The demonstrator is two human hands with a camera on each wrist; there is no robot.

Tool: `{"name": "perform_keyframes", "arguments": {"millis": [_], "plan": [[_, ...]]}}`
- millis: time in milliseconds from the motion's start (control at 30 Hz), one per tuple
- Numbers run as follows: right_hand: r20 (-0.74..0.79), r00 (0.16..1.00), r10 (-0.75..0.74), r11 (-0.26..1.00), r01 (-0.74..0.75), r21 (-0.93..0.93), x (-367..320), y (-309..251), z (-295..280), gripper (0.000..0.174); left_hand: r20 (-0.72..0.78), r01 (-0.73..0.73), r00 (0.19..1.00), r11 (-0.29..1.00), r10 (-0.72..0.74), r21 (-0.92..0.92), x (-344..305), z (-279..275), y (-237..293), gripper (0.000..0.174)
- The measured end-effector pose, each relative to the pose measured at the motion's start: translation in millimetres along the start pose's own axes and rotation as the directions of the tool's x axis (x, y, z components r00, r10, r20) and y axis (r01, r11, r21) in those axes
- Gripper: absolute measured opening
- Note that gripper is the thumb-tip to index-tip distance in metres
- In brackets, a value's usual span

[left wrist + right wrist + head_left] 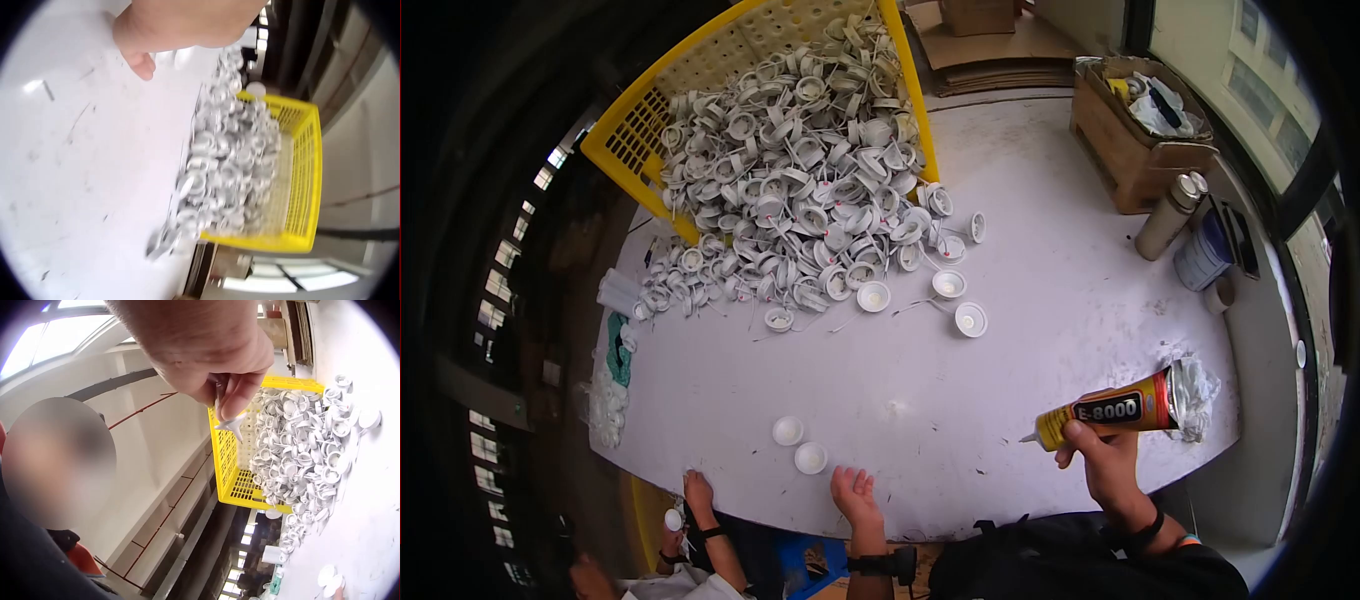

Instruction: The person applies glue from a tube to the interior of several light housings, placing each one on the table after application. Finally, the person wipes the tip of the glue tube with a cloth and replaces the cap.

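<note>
In the head view my right hand (1108, 465) grips a yellow, black and red glue tube (1105, 412) marked E-8000, its pointed nozzle aimed left. The tube's crumpled back end (1195, 400) is wrapped in whitish film. From the right wrist the nozzle (231, 426) pokes out below the curled fingers, and most of the tube is hidden. My left hand (860, 500) is held palm up with loosely bent fingers and holds nothing. Just left of its fingertips lie two round white cups, a nearer one (810, 459) and a farther one (788, 431).
A tipped yellow crate (930, 130) spills a big heap of white lamp housings (800, 200) with wires. A few housings (971, 320) lie apart in front. Along the right edge stand a cardboard box (1135, 150), a thermos (1168, 218) and a tin (1203, 255). Another person's hand (698, 492) touches the table's near-left edge.
</note>
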State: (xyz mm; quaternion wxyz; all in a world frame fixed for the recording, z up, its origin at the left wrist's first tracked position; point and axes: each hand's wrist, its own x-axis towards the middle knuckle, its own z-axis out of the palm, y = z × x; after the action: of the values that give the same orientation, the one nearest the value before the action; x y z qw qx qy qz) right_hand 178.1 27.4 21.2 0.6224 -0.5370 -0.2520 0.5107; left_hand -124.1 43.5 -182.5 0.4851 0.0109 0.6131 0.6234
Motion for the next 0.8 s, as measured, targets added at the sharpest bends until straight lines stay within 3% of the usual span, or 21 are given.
{"name": "perform_keyframes", "arguments": {"millis": [100,167,233,300,367,500,567,600,633,700,733,767,800], "plan": [[-0.015,1.0,0.006,1.0,-0.005,0.017,10.0,0.7,-3.4,0.016,0.408,0.076,0.889,0.946,-0.207,0.314,-16.0,63.6,-12.4,0.032],[-0.019,1.0,0.011,1.0,-0.01,0.012,15.5,-0.4,-4.6,0.017,0.526,0.029,0.805,0.903,-0.276,0.429,-16.1,116.3,-25.2,0.035],[-0.015,1.0,0.014,1.0,-0.014,0.008,21.6,-1.5,-6.4,0.017,0.54,-0.122,0.819,0.86,-0.195,0.496,-4.1,165.4,-50.7,0.033],[-0.039,0.999,0.017,1.0,-0.016,0.024,26.4,-3.2,-8.1,0.019,0.57,-0.35,0.822,0.768,-0.023,0.536,19.4,204.6,-87.9,0.041],[-0.041,0.999,0.026,1.0,-0.025,0.015,33.0,-3.5,-10.9,0.021,0.578,-0.513,0.816,0.478,0.013,0.713,44.3,237.3,-109.5,0.051],[-0.138,0.99,0.005,1.0,-0.003,0.015,41.3,0.3,-18.7,0.023,0.562,-0.515,0.826,0.364,-0.029,0.776,38.5,269.5,-117.6,0.05],[-0.15,0.989,-0.005,1.0,0.007,0.013,43.1,0.4,-18.7,0.022,0.55,-0.593,0.797,0.154,0.25,0.79,29.1,271.8,-119.6,0.043],[-0.147,0.989,0.002,1.0,0.0,0.014,42.2,1.0,-18.6,0.022,0.581,-0.626,0.764,0.104,0.281,0.773,28.9,269.7,-120.4,0.037],[-0.14,0.99,0.0,1.0,0.003,0.016,42.1,1.1,-18.1,0.022,0.579,-0.626,0.763,0.104,0.287,0.773,30.3,267.5,-117.7,0.037],[-0.124,0.992,-0.01,1.0,0.013,0.019,40.8,0.4,-17.4,0.021,0.54,-0.517,0.835,0.183,-0.108,0.836,30.9,260.0,-106.2,0.037],[-0.105,0.994,-0.023,1.0,0.025,0.018,39.0,0.2,-17.2,0.022,0.541,-0.518,0.835,0.185,-0.101,0.835,27.7,252.9,-99.6,0.037],[-0.087,0.996,-0.034,0.999,0.035,0.016,36.1,0.1,-17.0,0.023,0.487,-0.356,0.826,0.408,-0.283,0.841,22.5,241.5,-93.8,0.034],[-0.085,0.996,-0.033,0.999,0.035,0.017,32.6,-0.7,-16.2,0.023,0.458,-0.137,0.76,0.574,-0.462,0.807,15.3,228.7,-87.0,0.032]]}}
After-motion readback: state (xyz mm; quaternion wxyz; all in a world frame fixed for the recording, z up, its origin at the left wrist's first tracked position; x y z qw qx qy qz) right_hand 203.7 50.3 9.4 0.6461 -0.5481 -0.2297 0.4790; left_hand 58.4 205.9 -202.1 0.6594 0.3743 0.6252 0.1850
